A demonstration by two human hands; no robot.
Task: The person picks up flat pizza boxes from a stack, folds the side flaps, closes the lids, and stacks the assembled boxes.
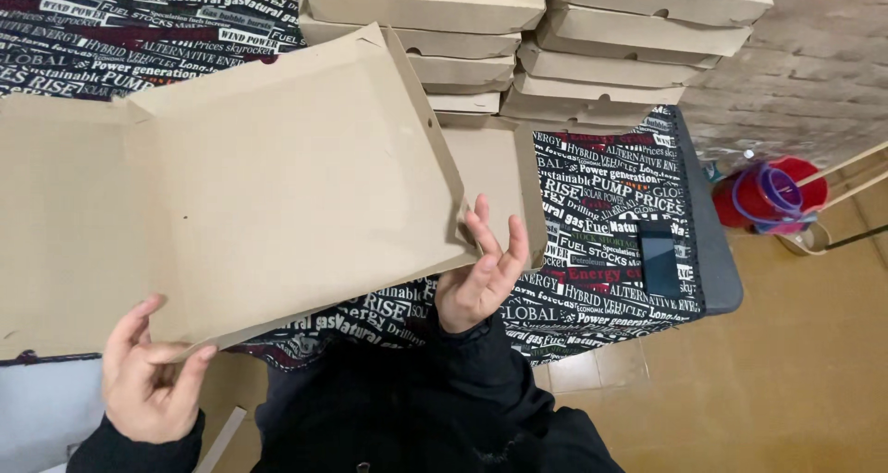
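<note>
Grip: both hands are working one flat cardboard blank (pixel 231 186), a large unfolded box sheet being held tilted above the table.
Left hand: the left hand (pixel 148 376) is pinching the sheet's near bottom edge, thumb on one face and fingers on the other, so that side is being propped up.
Right hand: the right hand (pixel 481 274) is pressing with spread fingers against the sheet's right corner, where a side flap is being bent upward (the palm is facing the camera, fingers loosely open rather than clamped).
Blank's position: it is lying across the left half of the table, its far edge lifting toward the stacks.
Behind: two stacks of folded boxes (pixel 527 38) are sitting at the table's far edge, near a brick wall.
Table: a printed black tablecloth (pixel 601 214) is covering it, and a dark phone (pixel 659 260) is resting on the right part.
Floor: a red bucket (pixel 772 196) is standing beside the table.
</note>
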